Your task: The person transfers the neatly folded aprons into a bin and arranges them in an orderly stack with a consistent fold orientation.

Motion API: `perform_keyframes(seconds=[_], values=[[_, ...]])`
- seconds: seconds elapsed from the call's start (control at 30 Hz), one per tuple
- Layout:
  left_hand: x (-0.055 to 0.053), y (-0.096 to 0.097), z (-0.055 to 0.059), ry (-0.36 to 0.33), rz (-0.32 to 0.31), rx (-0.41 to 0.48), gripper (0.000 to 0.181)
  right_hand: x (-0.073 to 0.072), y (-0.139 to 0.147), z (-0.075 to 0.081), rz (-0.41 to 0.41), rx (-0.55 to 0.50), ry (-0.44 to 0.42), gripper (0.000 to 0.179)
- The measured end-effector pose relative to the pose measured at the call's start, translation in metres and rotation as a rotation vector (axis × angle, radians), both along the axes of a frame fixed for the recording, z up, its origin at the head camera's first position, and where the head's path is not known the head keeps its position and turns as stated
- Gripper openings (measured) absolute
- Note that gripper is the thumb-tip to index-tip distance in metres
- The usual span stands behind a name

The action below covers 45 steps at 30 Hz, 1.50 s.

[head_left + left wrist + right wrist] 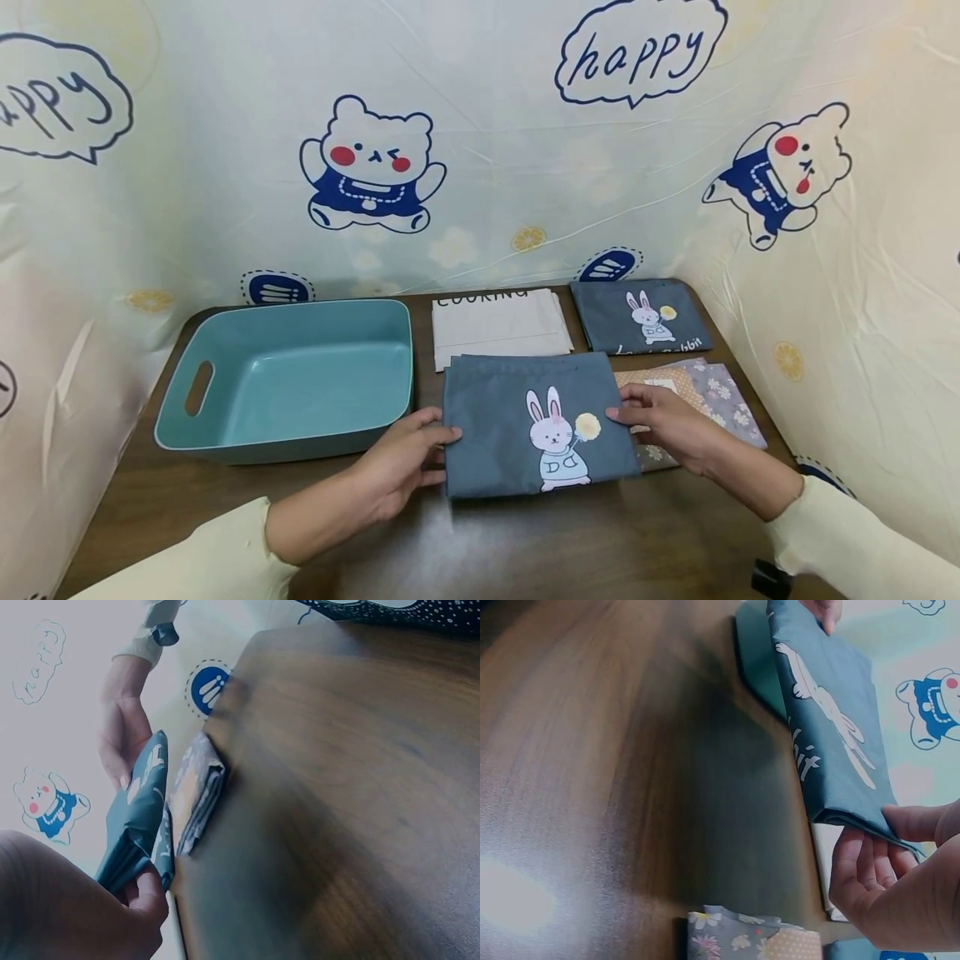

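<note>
A folded grey-blue cloth (495, 433) with a white rabbit and a yellow flower printed on it is held up over the table between both hands. My left hand (401, 458) grips its left edge, thumb on the upper face and fingers underneath. At the right edge, my right hand (671, 425) pinches it the same way; the right wrist view shows the thumb (915, 823) on top and curled fingers below the fold. In the left wrist view the cloth (139, 817) appears nearly edge-on, its layers parting near the left thumb.
A teal plastic bin (300, 308) with a handle slot stands at the left. Behind the held cloth lies a folded white cloth (498, 329) lettered "COOKING". A second rabbit-print cloth (607, 312) sits back right, with a folded floral cloth (723, 396) in front of it.
</note>
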<state>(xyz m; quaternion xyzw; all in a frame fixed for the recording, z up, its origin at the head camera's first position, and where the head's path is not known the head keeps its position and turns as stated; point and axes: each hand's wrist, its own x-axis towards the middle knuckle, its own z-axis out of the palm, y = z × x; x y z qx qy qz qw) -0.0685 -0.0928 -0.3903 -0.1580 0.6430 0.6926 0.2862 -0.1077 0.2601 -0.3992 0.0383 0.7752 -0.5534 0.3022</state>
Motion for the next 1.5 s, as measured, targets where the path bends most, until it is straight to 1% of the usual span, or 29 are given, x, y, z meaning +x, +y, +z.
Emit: perform_keyframes(seconds=[0.2, 0.33, 0.43, 0.53, 0.63, 0.77, 0.9, 1.07, 1.17, 1.33, 1.5], values=[[0.002, 0.000, 0.010, 0.005, -0.007, 0.002, 0.020, -0.002, 0.002, 0.008, 0.004, -0.001, 0.025, 0.044], [-0.001, -0.002, 0.017, 0.008, -0.003, -0.021, 0.015, -0.004, 0.002, 0.013, 0.002, 0.001, 0.043, 0.048], [-0.002, -0.004, 0.021, 0.017, 0.002, -0.040, 0.011, -0.005, 0.000, 0.015, 0.003, 0.004, 0.063, 0.048], [-0.003, -0.006, 0.026, 0.031, 0.007, -0.051, 0.014, -0.006, -0.003, 0.017, -0.003, 0.006, 0.088, 0.044], [-0.003, -0.009, 0.028, 0.038, 0.011, -0.053, 0.016, -0.008, -0.007, 0.018, -0.031, 0.007, 0.087, 0.041], [-0.004, -0.013, 0.030, 0.027, 0.028, -0.041, 0.014, -0.009, -0.012, 0.019, -0.044, 0.003, 0.071, 0.039], [-0.005, -0.020, 0.034, 0.030, 0.022, -0.016, 0.014, -0.011, -0.018, 0.025, -0.043, 0.001, 0.072, 0.041], [-0.006, -0.029, 0.043, 0.049, 0.013, -0.019, 0.017, -0.015, -0.026, 0.034, -0.033, -0.025, 0.079, 0.041], [-0.008, -0.033, 0.046, 0.058, 0.019, -0.015, 0.019, -0.018, -0.030, 0.037, -0.044, -0.040, 0.071, 0.037], [-0.010, -0.041, 0.048, 0.071, 0.032, -0.014, 0.022, -0.023, -0.040, 0.039, -0.053, -0.082, 0.064, 0.024], [-0.013, -0.052, 0.052, 0.084, 0.049, -0.018, 0.025, -0.029, -0.053, 0.041, -0.056, -0.129, 0.074, 0.021]])
